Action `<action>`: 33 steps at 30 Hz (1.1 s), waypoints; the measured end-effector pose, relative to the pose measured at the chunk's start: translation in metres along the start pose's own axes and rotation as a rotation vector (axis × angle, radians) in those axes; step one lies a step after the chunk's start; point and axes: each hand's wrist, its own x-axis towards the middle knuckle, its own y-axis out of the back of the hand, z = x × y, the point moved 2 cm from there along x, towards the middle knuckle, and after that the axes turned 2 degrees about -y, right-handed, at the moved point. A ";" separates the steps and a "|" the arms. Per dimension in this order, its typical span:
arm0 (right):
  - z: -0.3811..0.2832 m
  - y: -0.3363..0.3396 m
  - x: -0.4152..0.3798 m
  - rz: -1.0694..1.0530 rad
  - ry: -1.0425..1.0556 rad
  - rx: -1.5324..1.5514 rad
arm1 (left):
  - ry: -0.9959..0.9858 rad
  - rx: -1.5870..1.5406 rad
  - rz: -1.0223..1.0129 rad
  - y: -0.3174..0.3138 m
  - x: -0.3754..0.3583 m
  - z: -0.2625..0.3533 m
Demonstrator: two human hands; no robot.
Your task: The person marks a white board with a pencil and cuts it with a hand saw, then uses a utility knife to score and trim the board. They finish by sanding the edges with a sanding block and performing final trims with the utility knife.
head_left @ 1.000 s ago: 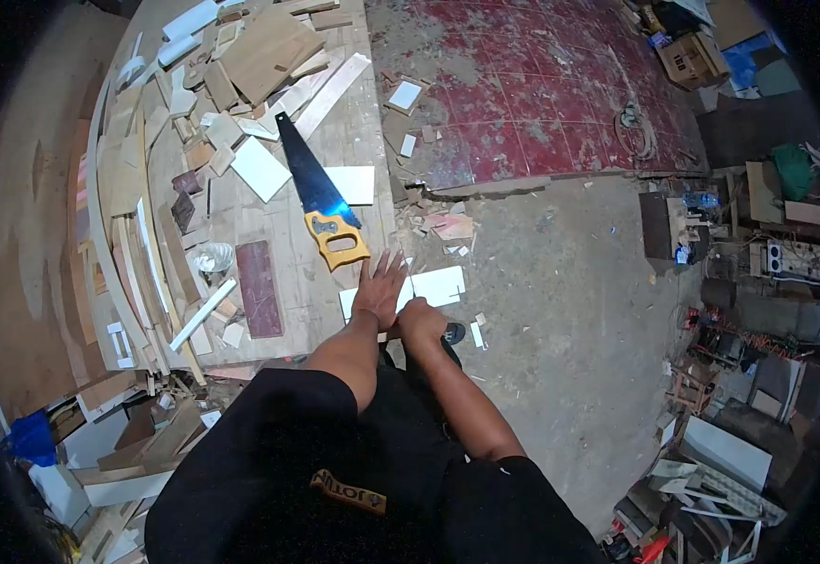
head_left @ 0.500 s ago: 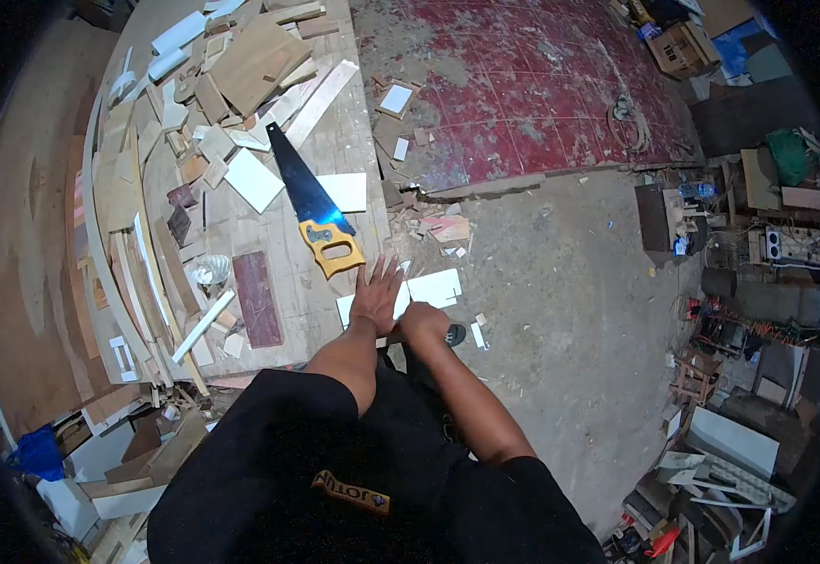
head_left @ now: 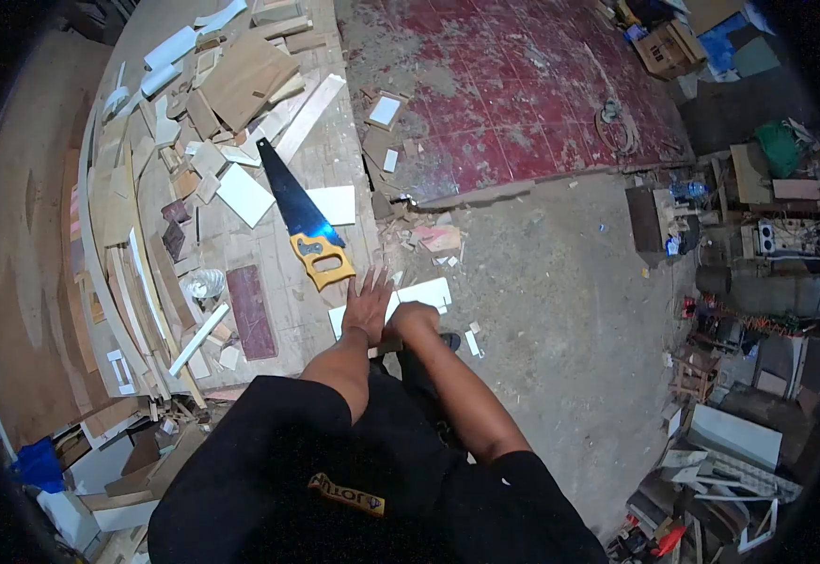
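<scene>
A white board (head_left: 432, 295) lies at the workbench's near right corner and juts past its edge. My left hand (head_left: 369, 305) rests flat on this board with fingers spread. Close beside it, my right hand (head_left: 413, 322) is closed in a fist at the board's near edge. Whatever the fist grips is hidden beneath it. Just beyond my left fingertips, a handsaw (head_left: 323, 263) with a yellow handle lies on the bench, blade pointing away. Another white piece (head_left: 336, 204) is partly under the blade.
Wood offcuts (head_left: 250, 80) pile up on the far part of the workbench (head_left: 288, 324). A dark red panel (head_left: 252, 313) and a white strip (head_left: 199, 339) lie to the left. Scraps litter the concrete floor (head_left: 542, 310) at right; stacked clutter (head_left: 734, 428) lines the far right.
My right hand has shifted slightly forward over the board, still closed. My left hand stays flat on it. The whole view has moved a little.
</scene>
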 end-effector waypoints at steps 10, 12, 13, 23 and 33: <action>-0.006 0.018 -0.009 -0.115 0.109 -0.118 | 0.018 0.016 0.031 0.001 0.005 -0.006; 0.003 -0.003 -0.003 -0.060 -0.014 0.063 | 0.012 0.020 0.001 -0.004 -0.003 0.000; 0.004 0.012 -0.032 -0.050 -0.020 0.073 | 0.014 -0.037 0.015 -0.007 0.000 -0.001; -0.004 -0.036 0.024 0.075 -0.071 0.220 | 0.024 0.123 0.062 -0.021 0.006 0.002; -0.002 0.003 -0.032 -0.011 -0.068 0.085 | 0.022 0.001 0.149 -0.039 0.014 -0.004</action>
